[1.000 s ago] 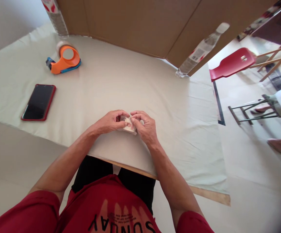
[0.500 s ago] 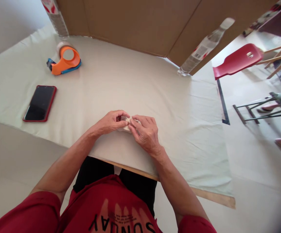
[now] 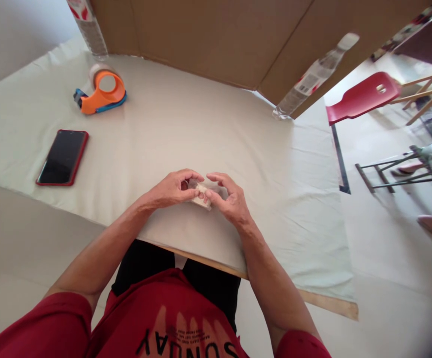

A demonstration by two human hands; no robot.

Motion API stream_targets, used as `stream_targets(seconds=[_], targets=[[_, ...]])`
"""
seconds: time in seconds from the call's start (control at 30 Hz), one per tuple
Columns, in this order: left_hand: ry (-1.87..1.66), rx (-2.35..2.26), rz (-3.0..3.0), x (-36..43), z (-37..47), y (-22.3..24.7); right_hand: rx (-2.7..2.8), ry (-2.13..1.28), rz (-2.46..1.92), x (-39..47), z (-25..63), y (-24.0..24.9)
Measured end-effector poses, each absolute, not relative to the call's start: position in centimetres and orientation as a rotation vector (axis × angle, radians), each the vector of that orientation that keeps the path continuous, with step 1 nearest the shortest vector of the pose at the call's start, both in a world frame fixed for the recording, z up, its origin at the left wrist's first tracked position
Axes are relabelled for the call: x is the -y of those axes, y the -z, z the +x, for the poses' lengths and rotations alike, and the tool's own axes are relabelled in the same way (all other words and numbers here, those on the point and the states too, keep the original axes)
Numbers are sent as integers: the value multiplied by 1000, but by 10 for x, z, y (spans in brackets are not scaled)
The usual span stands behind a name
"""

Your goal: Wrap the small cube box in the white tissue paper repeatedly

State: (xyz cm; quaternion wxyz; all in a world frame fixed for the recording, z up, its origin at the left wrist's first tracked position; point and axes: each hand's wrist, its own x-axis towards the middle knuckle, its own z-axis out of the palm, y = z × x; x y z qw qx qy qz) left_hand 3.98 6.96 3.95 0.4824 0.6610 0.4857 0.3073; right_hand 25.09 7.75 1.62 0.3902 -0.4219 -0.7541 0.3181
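Note:
A small pale, cream-coloured object (image 3: 203, 199) is near the front edge of the cloth-covered table, between both hands. My left hand (image 3: 178, 188) is curled round its left end, with thumb and fingers pinched on it. From the right, my right hand (image 3: 229, 198) holds the other end, its thumb on top and its index finger arched behind. The fingers partly cover the object, so what it is cannot be made out.
An orange and blue tape dispenser (image 3: 106, 94) and a red-cased phone (image 3: 62, 158) lie at the left. A cardboard panel (image 3: 208, 40) stands behind, with a bottle (image 3: 307, 81) at right and another bottle (image 3: 91, 30) at left. Beyond are a red chair (image 3: 365, 97) and a seated person's leg.
My right hand has opened a little and shifted slightly right, its fingers spreading round the object. More of the pale object now shows between the hands. The view has moved slightly.

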Motion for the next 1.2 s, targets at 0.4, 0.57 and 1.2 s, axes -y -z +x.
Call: stream_targets(seconds=[0.4, 0.57, 1.2], targets=[[-762, -1191, 1739, -71, 40, -38, 1809, -1001, -1091, -78, 246, -16], [-755, -1209, 1732, -71, 41, -37, 1756, -1002, -1108, -75, 242, -15], [-749, -1175, 1777, -71, 41, -41, 1645, -1245, -1077, -74, 242, -18]])
